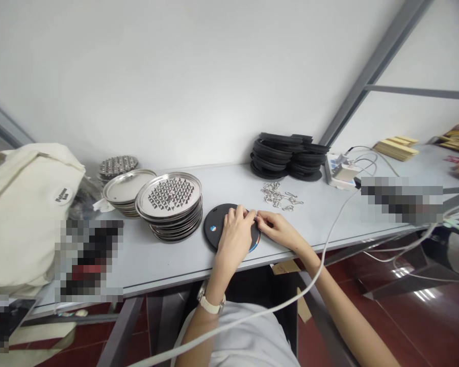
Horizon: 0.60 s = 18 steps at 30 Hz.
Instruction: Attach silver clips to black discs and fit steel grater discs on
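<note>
Under left hand (pixel 236 230): round black disc (pixel 216 217), coloured spot (pixel 213 229), perhaps sticker.

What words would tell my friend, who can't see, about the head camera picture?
A person's left hand rests on a black disc on a gray table, with the right hand at the disc's right edge. Metal plates are stacked to the left; small metal clips and piles of black discs lie farther back, to the right.

A cream fabric bag (pixel 21 214) with a round white badge (pixel 62 195) slumps at the left of the flat grey tabletop (pixel 145 262), and a rectangular white power strip (pixel 330 175) and, farther right, stacked flat yellow pieces (pixel 396 149) lie before a white wall (pixel 199 76).
</note>
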Each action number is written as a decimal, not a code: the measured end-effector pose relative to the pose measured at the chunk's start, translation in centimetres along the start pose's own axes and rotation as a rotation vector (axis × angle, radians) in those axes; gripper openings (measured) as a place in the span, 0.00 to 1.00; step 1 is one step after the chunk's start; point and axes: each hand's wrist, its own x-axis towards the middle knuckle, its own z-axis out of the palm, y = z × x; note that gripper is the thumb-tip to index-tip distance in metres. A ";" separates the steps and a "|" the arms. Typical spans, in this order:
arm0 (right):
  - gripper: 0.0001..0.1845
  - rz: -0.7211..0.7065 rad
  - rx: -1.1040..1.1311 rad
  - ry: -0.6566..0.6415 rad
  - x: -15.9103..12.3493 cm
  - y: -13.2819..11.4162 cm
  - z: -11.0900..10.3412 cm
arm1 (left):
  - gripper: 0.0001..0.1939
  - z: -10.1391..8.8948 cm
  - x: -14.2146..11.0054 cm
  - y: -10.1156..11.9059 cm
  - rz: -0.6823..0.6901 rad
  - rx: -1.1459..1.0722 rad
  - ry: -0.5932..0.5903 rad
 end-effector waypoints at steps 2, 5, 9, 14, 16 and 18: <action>0.12 0.001 -0.001 -0.002 0.0 0.0 0.0 | 0.18 0.0 0.0 0.0 -0.003 -0.003 -0.003; 0.12 -0.002 0.003 -0.005 0.1 0.1 0.0 | 0.18 0.0 0.1 0.0 -0.004 -0.009 -0.009; 0.12 -0.002 0.004 -0.008 0.1 0.2 0.0 | 0.18 0.0 0.0 0.0 -0.003 -0.012 -0.007; 0.13 0.008 0.006 -0.007 0.1 0.0 0.0 | 0.17 0.1 0.0 0.0 -0.005 -0.011 -0.004; 0.13 0.010 0.009 -0.009 0.1 0.0 0.0 | 0.17 0.1 0.0 -0.1 -0.009 -0.013 -0.006; 0.13 0.013 0.013 -0.012 0.0 0.0 0.0 | 0.17 0.1 0.0 -0.1 -0.011 -0.013 -0.006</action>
